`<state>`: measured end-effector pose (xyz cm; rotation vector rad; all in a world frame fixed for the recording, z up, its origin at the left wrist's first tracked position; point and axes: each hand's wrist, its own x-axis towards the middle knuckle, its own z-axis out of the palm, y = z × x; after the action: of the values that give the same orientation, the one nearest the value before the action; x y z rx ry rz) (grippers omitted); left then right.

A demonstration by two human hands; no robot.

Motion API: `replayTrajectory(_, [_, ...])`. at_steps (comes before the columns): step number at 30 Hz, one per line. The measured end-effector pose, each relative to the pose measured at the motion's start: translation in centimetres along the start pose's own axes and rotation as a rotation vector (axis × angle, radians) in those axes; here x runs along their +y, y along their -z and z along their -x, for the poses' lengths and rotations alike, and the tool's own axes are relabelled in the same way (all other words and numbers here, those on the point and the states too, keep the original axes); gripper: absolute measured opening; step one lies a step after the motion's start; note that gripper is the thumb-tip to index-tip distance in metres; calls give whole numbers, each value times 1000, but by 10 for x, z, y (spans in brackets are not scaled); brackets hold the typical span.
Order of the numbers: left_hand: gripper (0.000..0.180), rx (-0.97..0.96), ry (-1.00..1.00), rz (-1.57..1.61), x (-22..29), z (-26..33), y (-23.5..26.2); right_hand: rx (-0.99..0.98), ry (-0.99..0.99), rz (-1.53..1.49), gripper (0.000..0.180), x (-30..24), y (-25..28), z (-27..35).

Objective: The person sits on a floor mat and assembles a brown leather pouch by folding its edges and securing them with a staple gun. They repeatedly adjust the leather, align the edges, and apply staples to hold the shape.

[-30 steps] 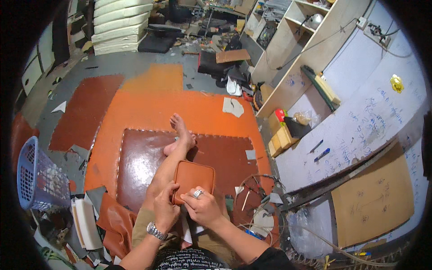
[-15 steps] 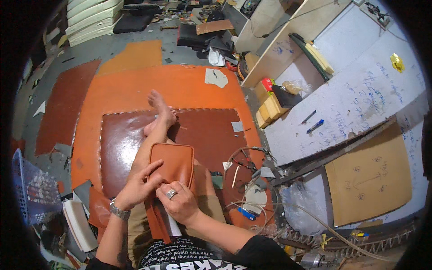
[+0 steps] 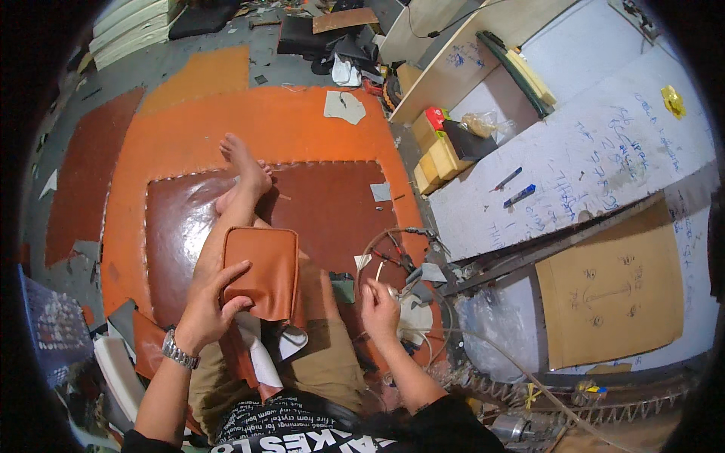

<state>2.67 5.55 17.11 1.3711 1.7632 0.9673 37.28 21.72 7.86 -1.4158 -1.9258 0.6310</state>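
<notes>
The left hand (image 3: pixel 205 308) and the right hand (image 3: pixel 383 308) were well apart in my view, the left on the leather cover (image 3: pixel 263 260), the right clear of it. I had the left forefinger laid across the cover's near left part and the thumb set lower against it, spread from the finger; the other fingers were hidden, so I could not tell how firmly they grasped. The right hand was curled with its fingertips bunched by the near end of a thin white stick (image 3: pixel 380 270); whether they had closed on it, I could not tell.

The stick lay just at and beyond those fingertips, its long axis running away from the wearer and leaning slightly right. The right hand was clearly the nearer one to it. A dark hoop (image 3: pixel 365 245) curved around the stick's far side.

The cover rested over the wearer's lap and bent leg (image 3: pixel 211 241), between the hands and right of the left wrist. It was orange-brown, smooth and faintly shiny, nearly square with rounded far corners and a raised seam along its edges. At its near end a flap (image 3: pixel 293 343) curled to show a pale underside.
</notes>
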Motion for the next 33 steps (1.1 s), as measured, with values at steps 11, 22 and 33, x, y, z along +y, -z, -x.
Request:
replayTrajectory(11, [65, 64, 43, -275, 14, -1, 3, -1242, -604, 536, 39, 231, -13, 246])
replayTrajectory(22, [68, 38, -29, -173, 8, 2, -1, -447, -357, 15, 41, 68, 38, 76])
replayTrajectory(33, [73, -10, -25, -233, -9, 5, -13, -605, 449, -296, 46, -131, 11, 84])
